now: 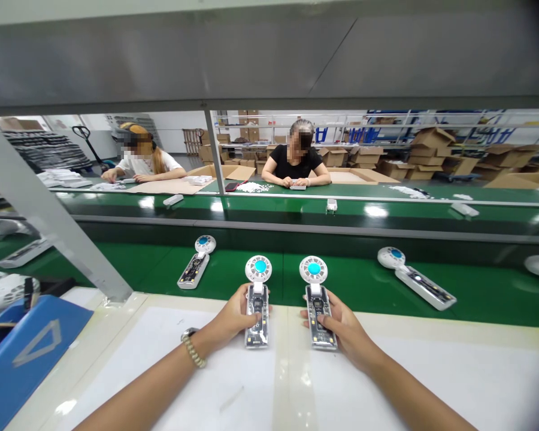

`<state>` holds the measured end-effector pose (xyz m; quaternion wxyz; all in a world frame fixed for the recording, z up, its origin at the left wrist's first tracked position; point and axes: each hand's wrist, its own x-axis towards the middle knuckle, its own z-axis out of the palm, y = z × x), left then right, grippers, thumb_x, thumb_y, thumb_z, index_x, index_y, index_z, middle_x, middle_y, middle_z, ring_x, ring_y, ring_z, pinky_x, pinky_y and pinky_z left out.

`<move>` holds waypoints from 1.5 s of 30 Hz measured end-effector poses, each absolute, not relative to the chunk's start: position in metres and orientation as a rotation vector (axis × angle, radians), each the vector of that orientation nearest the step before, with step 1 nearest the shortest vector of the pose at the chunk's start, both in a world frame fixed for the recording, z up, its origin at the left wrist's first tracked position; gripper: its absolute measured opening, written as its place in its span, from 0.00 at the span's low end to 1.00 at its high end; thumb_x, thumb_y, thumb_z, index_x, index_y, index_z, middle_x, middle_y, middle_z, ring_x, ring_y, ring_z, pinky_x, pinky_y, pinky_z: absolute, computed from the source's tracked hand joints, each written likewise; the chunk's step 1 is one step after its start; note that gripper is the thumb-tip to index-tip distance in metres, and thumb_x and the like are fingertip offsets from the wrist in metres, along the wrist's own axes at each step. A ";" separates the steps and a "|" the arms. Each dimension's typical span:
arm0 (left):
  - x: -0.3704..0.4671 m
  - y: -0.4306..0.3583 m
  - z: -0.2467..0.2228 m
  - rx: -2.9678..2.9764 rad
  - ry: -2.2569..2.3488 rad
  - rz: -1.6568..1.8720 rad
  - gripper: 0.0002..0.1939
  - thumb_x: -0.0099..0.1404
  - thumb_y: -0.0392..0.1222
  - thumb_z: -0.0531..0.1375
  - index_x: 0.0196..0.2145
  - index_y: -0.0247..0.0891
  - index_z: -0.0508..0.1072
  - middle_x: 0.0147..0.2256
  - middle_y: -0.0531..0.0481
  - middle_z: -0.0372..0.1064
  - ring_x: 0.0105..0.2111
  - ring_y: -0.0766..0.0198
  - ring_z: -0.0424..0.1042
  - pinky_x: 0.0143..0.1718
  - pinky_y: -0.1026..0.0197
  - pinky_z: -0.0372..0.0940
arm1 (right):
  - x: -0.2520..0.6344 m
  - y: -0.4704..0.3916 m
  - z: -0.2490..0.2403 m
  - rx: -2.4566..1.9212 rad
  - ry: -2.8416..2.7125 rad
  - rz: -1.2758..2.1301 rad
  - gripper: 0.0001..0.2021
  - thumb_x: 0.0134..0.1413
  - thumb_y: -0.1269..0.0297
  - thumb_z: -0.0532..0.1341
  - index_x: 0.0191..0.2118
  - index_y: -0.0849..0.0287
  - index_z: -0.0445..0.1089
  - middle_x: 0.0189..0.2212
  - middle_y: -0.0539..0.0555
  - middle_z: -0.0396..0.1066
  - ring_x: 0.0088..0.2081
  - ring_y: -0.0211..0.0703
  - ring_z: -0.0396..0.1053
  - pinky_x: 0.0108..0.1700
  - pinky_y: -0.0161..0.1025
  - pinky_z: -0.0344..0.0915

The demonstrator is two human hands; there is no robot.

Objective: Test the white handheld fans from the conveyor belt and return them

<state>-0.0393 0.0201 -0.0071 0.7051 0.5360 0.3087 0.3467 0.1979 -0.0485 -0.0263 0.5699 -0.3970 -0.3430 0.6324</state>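
Note:
My left hand [233, 320] grips a small white handheld fan [257, 302] with a round blue-centred head and an exposed circuit board in its handle. My right hand [344, 326] holds a second fan of the same kind [318, 302]. Both fans lie flat at the far edge of the white table [161, 359], heads pointing away over the green conveyor belt [233, 272]. My thumbs rest on the open handles. A watch sits on my left wrist.
More such fans lie on the belt at left [196, 263] and right [415, 278]. A blue bin [31, 350] stands at my left, a slanted metal post [49, 218] beside it. Two people sit working across a second belt, cardboard boxes behind them.

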 end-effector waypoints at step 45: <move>-0.047 0.030 -0.010 2.711 0.859 1.218 0.16 0.58 0.24 0.45 0.39 0.36 0.66 0.50 0.38 0.61 0.55 0.52 0.56 0.56 0.42 0.52 | 0.295 -0.019 -0.017 -1.891 -1.250 0.437 0.21 0.35 0.48 0.63 0.34 0.57 0.70 0.29 0.56 0.74 0.33 0.55 0.70 0.33 0.43 0.62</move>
